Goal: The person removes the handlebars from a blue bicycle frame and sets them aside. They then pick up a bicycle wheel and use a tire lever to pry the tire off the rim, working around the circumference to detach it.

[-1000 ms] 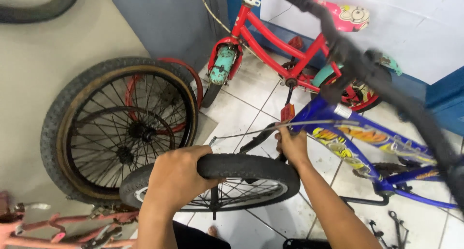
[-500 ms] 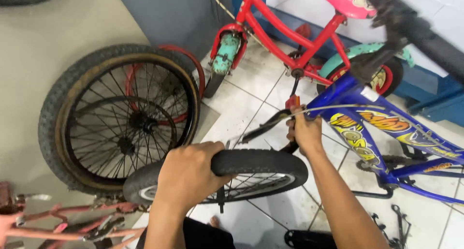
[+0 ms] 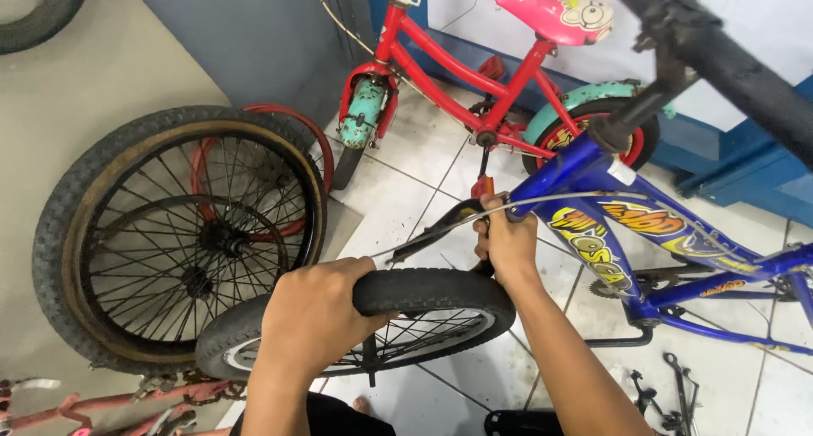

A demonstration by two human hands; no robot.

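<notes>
Here: left hand (image 3: 309, 317) clasps tyre (image 3: 440, 294); right hand (image 3: 506, 241) grasps tool (image 3: 481, 187).

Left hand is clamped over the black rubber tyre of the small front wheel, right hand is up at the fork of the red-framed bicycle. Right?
Not quite: per the head view, the right hand is at the fork of the blue-framed bicycle, not the red one. The left hand does grip the black rubber tyre.
</notes>
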